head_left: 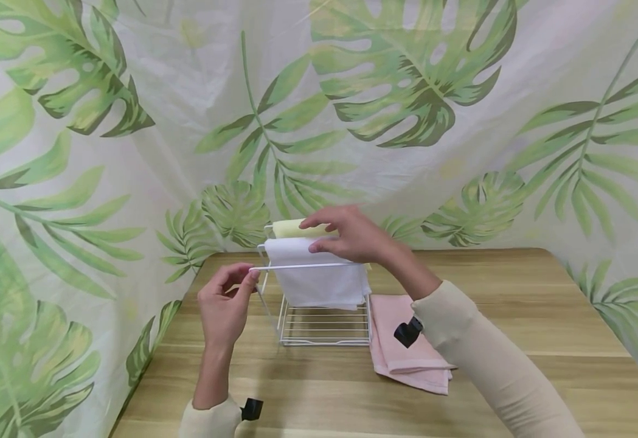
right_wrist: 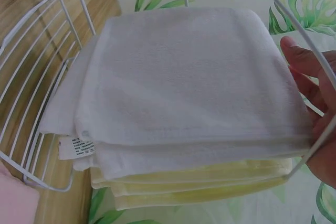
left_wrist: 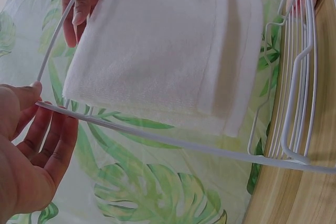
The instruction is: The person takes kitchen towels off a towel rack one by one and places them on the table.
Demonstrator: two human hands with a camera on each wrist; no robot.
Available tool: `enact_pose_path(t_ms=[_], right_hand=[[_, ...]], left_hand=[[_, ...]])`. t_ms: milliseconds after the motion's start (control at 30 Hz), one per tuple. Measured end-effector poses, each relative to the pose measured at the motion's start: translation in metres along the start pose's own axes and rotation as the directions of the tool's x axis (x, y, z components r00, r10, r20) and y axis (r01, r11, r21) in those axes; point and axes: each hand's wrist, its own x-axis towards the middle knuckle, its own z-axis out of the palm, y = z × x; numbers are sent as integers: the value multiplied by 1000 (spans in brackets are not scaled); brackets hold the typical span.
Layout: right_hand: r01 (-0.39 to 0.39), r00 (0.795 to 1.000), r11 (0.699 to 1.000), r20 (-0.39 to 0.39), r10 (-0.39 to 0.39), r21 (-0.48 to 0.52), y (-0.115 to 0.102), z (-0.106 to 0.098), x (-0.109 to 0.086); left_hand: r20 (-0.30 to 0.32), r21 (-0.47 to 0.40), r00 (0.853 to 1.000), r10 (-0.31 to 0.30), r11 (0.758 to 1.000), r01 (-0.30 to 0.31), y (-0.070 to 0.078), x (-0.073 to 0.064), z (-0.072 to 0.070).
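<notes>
A white wire rack [head_left: 326, 344] stands on the table, with a white towel [head_left: 319, 283] draped over one of its upper bars. Behind it hangs a pale yellow towel [head_left: 287, 229], partly covered by my right hand. My left hand [head_left: 225, 304] pinches the left corner of the rack's front top bar [head_left: 297, 266] between thumb and fingers. Over the top of the white towel is my right hand [head_left: 351, 234], its fingers loosely bent and thumb apart. In the right wrist view the right thumb [right_wrist: 302, 56] lies near the white towel's upper edge.
A folded pink towel [head_left: 406, 359] lies on the wooden table [head_left: 516, 328], right beside the rack's base. Behind the table hangs a leaf-patterned cloth [head_left: 275, 91]. A small white label [right_wrist: 76, 148] sticks out from the white towel's lower edge.
</notes>
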Motion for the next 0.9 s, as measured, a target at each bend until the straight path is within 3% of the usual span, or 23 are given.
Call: enact_pose_path(t_ms=[433,633,900], right_hand=[[-79,997,994,-6,79,-71,-2,12,-3],[-153,988,979,17,156,-134,-3,15,-3],[-194,981,971,-6,195,-143,-4,16,-8]], left_hand=[[-3,10,1000,-12,1000,12,0,1,-1],[-7,27,1000,-22,999,22,-2,1,-2],[1,20,1000,-27,999,27,1,0,0]])
